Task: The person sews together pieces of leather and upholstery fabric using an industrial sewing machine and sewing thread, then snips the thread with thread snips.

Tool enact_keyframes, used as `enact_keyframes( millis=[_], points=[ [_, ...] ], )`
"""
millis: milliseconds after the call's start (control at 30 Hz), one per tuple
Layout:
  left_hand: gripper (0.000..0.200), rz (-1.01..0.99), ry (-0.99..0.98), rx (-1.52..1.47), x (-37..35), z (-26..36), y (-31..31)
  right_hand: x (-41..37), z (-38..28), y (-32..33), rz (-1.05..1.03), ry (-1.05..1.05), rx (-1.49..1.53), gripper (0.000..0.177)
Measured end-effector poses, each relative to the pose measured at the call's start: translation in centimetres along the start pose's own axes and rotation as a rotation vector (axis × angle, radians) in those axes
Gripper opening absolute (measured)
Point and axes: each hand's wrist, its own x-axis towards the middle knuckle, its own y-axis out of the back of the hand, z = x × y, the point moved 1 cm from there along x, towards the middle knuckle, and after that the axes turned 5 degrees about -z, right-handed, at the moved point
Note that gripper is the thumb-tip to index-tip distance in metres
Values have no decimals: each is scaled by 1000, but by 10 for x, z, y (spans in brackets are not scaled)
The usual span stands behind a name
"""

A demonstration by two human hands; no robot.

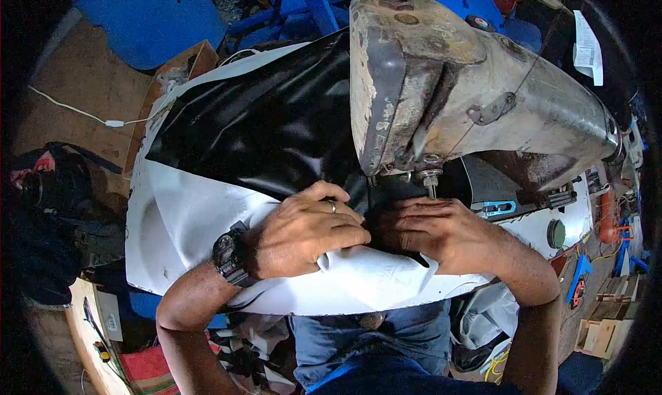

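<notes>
My left hand [310, 231], with a ring and a black watch [233, 256], is closed on the black sheet material [255, 126] whose white underside [200, 209] is folded over. Close beside it, my right hand [441, 233] lies on the dark material with its fingers bent and pressed together, just under the sewing machine's needle area. The worn metal sewing machine head [427, 85] stands above both hands. The fingertips of both hands are partly hidden, and the material spreads over the white table [296, 304].
A blue-handled tool [498, 208] and a dark green round object [556, 234] lie right of my right hand. A blue round surface [148, 19] is at the back left. A white cable [76, 110] crosses the brown floor. Wooden pieces [598, 336] sit at the lower right.
</notes>
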Motion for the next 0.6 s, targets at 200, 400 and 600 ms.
enact_keyframes(
  millis=[200, 400, 600],
  points=[
    [33, 23, 30, 84, 3, -1, 0, 1, 6, 2, -14, -35, -55, 50],
    [30, 42, 74, 150, 7, -2, 1, 3, 13, 7, -9, -90, -117, 57],
    [33, 69, 63, 222, 9, -9, 0, 5, 18, 6, 13, -133, -119, 52]
  ],
)
